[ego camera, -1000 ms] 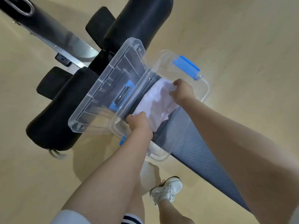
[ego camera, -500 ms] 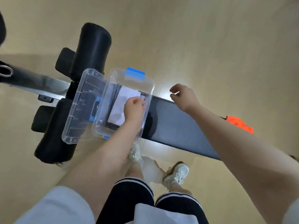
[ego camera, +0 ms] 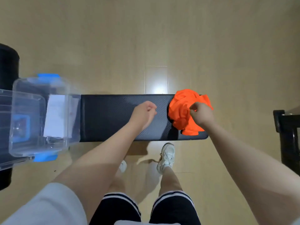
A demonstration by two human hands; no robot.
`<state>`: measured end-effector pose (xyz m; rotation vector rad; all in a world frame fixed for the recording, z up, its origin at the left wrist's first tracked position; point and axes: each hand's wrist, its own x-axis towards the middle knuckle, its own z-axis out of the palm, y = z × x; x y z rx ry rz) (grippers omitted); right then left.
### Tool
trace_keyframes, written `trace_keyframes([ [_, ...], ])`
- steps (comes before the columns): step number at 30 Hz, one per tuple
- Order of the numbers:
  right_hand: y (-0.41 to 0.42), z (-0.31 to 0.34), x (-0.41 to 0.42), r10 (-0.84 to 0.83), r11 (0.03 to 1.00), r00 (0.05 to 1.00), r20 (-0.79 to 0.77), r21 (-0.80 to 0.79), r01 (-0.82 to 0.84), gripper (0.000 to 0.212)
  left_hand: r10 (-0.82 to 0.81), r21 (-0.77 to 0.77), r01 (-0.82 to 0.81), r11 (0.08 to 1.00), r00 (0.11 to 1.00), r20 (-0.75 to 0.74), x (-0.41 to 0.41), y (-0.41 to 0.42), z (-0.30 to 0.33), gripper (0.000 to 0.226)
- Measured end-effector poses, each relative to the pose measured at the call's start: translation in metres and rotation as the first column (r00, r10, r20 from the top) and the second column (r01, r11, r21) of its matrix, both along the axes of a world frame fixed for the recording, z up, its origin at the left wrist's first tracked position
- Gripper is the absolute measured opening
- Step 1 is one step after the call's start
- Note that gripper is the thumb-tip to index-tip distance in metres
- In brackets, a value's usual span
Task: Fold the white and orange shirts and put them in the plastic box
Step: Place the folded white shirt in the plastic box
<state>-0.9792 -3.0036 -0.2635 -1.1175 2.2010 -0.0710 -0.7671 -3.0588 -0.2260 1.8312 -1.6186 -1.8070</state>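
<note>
Both hands have left the plastic box (ego camera: 40, 117) and swung right along the surface (ego camera: 113, 117). The white shirt (ego camera: 55, 116) now lies folded inside the box at the left end, and the view has panned over to the orange shirt (ego camera: 183, 111).

That long black padded surface is the working room, with a bare stretch open between box and orange shirt, so that is the place to spread the cloth flat. It is narrow, though, with floor (ego camera: 146, 38) dropping away on both long sides and just past the right end, where the orange heap already sits close to the rim. Pull it left toward the middle before opening it, or sleeves will spill over.

The orange shirt is a crumpled mound, unfolded, at the right end. The right hand (ego camera: 201, 114) is curled down on top of it, fingers appearing to pinch a fold. The left hand (ego camera: 144, 112) hangs over the bare padding just beside the shirt, fingers loosely curled, holding nothing.

Best play as I read it: lift by 1 edge, find collar or hem, bring the free hand in for the opposite edge, then lay it out flat.
</note>
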Motion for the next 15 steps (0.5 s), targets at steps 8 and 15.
trace_keyframes([
  [8, 0.008, -0.097, -0.064, 0.065, 0.984, 0.981, 0.184, 0.152, -0.093, 0.073, 0.077, -0.008, -0.077, 0.997, 0.983, 0.168, -0.058, 0.024, -0.065, 0.022],
  [15, 0.011, -0.094, -0.059, -0.085, 0.992, 0.991, 0.103, 0.101, 0.074, 0.044, 0.198, -0.025, -0.197, 0.98, 0.956, 0.219, -0.049, 0.049, -0.053, 0.022],
])
